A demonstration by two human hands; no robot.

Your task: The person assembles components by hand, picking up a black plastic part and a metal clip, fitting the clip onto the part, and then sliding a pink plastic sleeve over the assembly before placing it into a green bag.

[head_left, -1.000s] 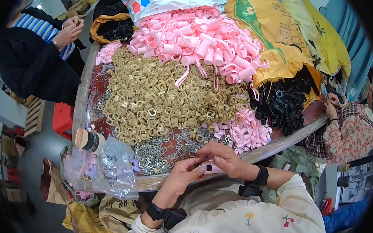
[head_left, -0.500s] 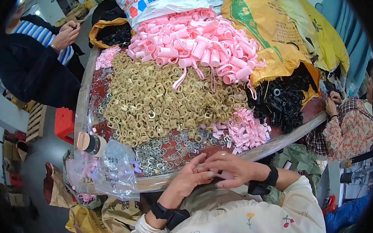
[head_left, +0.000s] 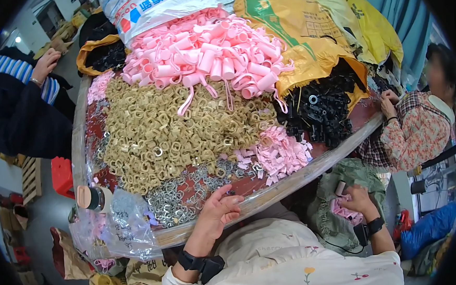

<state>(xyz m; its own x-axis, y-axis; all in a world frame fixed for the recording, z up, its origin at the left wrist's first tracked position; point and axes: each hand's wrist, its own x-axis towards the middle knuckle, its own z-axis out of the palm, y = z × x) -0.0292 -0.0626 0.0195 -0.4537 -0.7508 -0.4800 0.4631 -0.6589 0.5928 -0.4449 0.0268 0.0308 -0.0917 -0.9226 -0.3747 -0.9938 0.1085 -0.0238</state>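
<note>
My left hand (head_left: 219, 211) is raised over the table's near edge, its index finger stretched out and the other fingers loosely bent. Nothing shows in it. Below it is the wooden table edge (head_left: 263, 200), and beyond lie loose silvery metal rings (head_left: 171, 201). Out to the right, my right hand (head_left: 358, 200) reaches down over a green woven sack (head_left: 324, 225). Its fingers are at some pink strap-like pieces (head_left: 347, 214), and a pale pink cylinder (head_left: 340, 188) lies just beyond. Whether the fingers grip any pink piece, I cannot make out.
Tan buckle pieces (head_left: 170, 130) and pink tubes with straps (head_left: 207, 52) are heaped on the table. Small pink pieces (head_left: 283, 152) and black parts (head_left: 320, 113) lie at the right. A bottle (head_left: 93, 199) stands at the left edge. Two people (head_left: 25, 110) (head_left: 412, 126) are beside the table.
My hands, together before with a pinkish piece between them, have parted. The right moved right and down to the green sack; the left stayed by the table edge. The view shifted rightward.
</note>
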